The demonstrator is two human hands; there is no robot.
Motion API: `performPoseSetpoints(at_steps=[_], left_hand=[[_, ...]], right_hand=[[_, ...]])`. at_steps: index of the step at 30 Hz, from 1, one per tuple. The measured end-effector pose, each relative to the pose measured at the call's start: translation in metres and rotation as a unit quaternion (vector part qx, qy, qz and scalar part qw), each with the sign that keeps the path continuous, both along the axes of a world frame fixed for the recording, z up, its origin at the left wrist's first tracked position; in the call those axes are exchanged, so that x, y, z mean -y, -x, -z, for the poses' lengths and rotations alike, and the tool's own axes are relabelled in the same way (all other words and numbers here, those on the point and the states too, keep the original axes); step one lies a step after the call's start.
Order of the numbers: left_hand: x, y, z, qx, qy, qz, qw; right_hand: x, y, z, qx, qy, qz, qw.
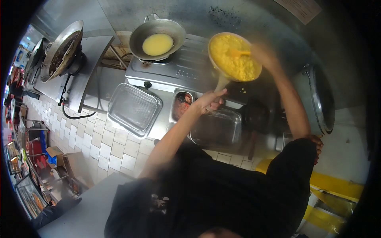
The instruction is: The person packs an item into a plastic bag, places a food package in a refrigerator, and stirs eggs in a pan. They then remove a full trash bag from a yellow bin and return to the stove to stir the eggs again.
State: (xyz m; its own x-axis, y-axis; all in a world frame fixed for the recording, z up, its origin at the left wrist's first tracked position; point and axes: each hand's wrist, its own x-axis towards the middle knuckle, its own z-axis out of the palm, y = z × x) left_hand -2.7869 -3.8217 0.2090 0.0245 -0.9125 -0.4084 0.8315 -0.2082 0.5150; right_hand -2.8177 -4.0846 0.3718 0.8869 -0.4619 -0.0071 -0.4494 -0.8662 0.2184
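Note:
A light-coloured frying pan point(257, 74) full of yellow scrambled eggs point(227, 47) is over the right side of the stove. My left hand point(211, 102) is closed round the pan's pale handle point(222, 83). Blurred by motion, my right hand point(262, 54) grips an orange-yellow spatula point(241, 52), whose end sits in the eggs. Bits of egg lie below the pan. On the left burner stands a grey wok point(137, 37) with a pool of pale yellow liquid point(157, 44) in it.
Wire-mesh trays, one at left point(135, 109) and one at right point(218, 127), flank a small metal container point(173, 111) of reddish food. A large wok point(77, 31) of dark liquid stands far left. A big lid point(322, 99) leans at right. Tiled floor point(99, 141) lies below.

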Motion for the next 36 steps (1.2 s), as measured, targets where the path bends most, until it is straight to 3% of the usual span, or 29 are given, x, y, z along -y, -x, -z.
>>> performPoseSetpoints(at_steps=[2, 6, 11, 13, 15, 17, 19, 21, 23, 25, 28, 31, 36], left_hand=[[0.000, 0.002, -0.001, 0.024, 0.001, -0.003, 1.000], [0.000, -0.001, -0.004, 0.038, -0.010, -0.023, 0.999], [-0.001, 0.000, 0.007, -0.004, 0.029, -0.012, 1.000], [-0.003, 0.002, 0.001, 0.003, 0.023, -0.016, 1.000], [-0.004, 0.001, 0.000, 0.021, 0.016, -0.009, 1.000], [-0.004, 0.001, -0.002, 0.035, 0.005, -0.009, 0.999], [-0.004, 0.002, -0.001, 0.049, -0.007, -0.007, 0.999], [-0.004, 0.002, -0.001, 0.038, -0.006, -0.010, 0.999], [-0.004, 0.004, -0.002, 0.043, -0.005, -0.012, 0.999], [-0.004, 0.000, -0.004, 0.047, -0.004, -0.015, 0.999], [-0.003, 0.003, 0.001, 0.038, -0.007, -0.009, 0.999], [-0.004, 0.002, -0.002, 0.040, -0.009, -0.009, 0.999], [-0.004, 0.002, -0.005, 0.054, -0.015, -0.009, 0.998]], right_hand=[[0.020, 0.003, -0.023, -0.118, -0.043, 0.010, 0.992], [0.029, 0.025, -0.072, -0.127, -0.070, -0.063, 0.987], [0.013, 0.031, -0.043, -0.177, -0.198, -0.185, 0.946], [-0.007, 0.026, -0.009, -0.206, -0.172, -0.160, 0.950], [-0.031, 0.032, 0.024, -0.119, -0.032, -0.117, 0.986], [-0.027, 0.033, 0.046, -0.078, 0.010, -0.165, 0.983], [-0.017, 0.028, 0.059, 0.031, 0.075, -0.192, 0.978], [-0.014, 0.019, 0.044, 0.025, 0.084, -0.165, 0.982], [-0.010, 0.012, 0.017, 0.003, 0.092, -0.078, 0.993], [0.001, 0.009, -0.020, -0.052, 0.057, -0.062, 0.995], [0.026, 0.021, -0.070, -0.116, -0.026, -0.110, 0.987], [0.033, 0.029, -0.073, -0.169, -0.101, -0.134, 0.971], [0.021, 0.039, -0.038, -0.260, -0.108, -0.124, 0.951]])
